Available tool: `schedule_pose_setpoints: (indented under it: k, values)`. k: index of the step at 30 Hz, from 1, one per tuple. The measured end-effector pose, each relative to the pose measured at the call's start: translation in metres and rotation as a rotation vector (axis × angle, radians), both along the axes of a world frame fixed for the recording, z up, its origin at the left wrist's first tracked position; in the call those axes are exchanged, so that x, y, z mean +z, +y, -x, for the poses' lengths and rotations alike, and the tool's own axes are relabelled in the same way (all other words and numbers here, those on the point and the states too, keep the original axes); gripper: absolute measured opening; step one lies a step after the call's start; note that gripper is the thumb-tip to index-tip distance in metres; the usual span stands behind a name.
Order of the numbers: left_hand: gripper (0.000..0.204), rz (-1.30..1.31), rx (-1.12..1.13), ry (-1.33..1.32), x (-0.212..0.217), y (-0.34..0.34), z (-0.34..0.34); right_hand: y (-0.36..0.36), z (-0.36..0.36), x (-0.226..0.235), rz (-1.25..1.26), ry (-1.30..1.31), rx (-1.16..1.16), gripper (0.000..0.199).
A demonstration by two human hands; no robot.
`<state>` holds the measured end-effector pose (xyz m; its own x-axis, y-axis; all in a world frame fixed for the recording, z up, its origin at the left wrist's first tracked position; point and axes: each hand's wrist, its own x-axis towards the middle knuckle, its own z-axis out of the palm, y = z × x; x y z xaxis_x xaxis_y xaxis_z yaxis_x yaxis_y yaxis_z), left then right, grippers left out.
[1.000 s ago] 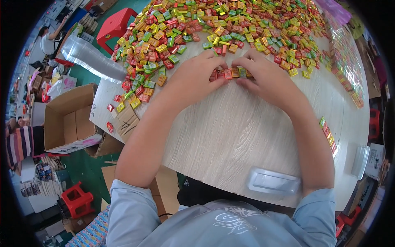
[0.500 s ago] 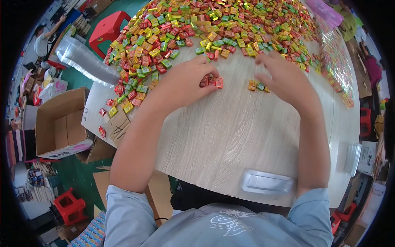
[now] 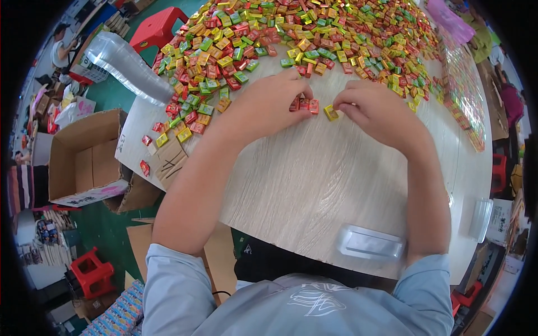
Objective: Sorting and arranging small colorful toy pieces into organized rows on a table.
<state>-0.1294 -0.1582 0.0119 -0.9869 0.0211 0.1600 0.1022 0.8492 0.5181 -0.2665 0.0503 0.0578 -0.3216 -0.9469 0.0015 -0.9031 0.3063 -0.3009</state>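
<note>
My left hand (image 3: 274, 103) curls round a short row of small red wrapped candies (image 3: 304, 105) on the pale wooden table (image 3: 291, 196), thumb on the near side and fingers on the far side. Just to the right, my right hand (image 3: 372, 109) has its thumb and fingers pinched together at a small yellow wrapped candy (image 3: 331, 113), a little apart from the red row. Whatever else lies under the right fingers is hidden. Beyond both hands spreads a big heap of candies (image 3: 319, 42) in red, yellow, green and orange.
A clear plastic tray (image 3: 371, 243) lies by my right forearm; another tray (image 3: 480, 219) is at the right edge. Stacked clear trays (image 3: 126, 67) jut over the left edge. Shiny wrapped packs (image 3: 462, 92) stand at right. Cardboard box (image 3: 84, 168) and red stool (image 3: 157, 29) are at left.
My right hand has come down and closed from an open pose above the orange and green candies, and now pinches beside the red row. My left hand stays round the red candies. The view has shifted slightly.
</note>
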Motion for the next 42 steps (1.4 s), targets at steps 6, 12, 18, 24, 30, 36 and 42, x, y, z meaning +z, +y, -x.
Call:
schedule_pose_setpoints:
  k: [6, 12, 18, 24, 30, 36, 42]
  values:
    - [0.034, 0.069, -0.009, 0.078, -0.007, 0.013, -0.002, 0.042, 0.026, 0.017, -0.140, 0.077, -0.224, 0.041]
    - [0.035, 0.089, 0.014, 0.173, -0.015, 0.025, 0.001, 0.022, 0.022, -0.013, -0.234, -0.040, -0.131, 0.043]
    - [0.035, 0.135, 0.045, 0.123, -0.010, 0.036, 0.008, 0.010, 0.004, -0.013, -0.132, -0.094, -0.083, 0.033]
    - [0.031, 0.110, 0.044, 0.219, -0.013, 0.039, 0.002, 0.018, -0.007, -0.009, -0.103, -0.120, -0.080, 0.029]
    - [0.031, 0.095, 0.021, 0.254, 0.013, 0.071, -0.018, 0.063, -0.029, -0.004, 0.059, -0.079, -0.073, 0.030]
    - [0.031, 0.092, -0.026, 0.338, 0.068, 0.141, -0.074, 0.151, -0.107, 0.044, 0.282, -0.074, -0.118, 0.029]
    - [0.036, 0.051, -0.103, 0.286, 0.039, 0.187, -0.104, 0.202, -0.153, 0.024, 0.265, -0.137, -0.252, 0.030]
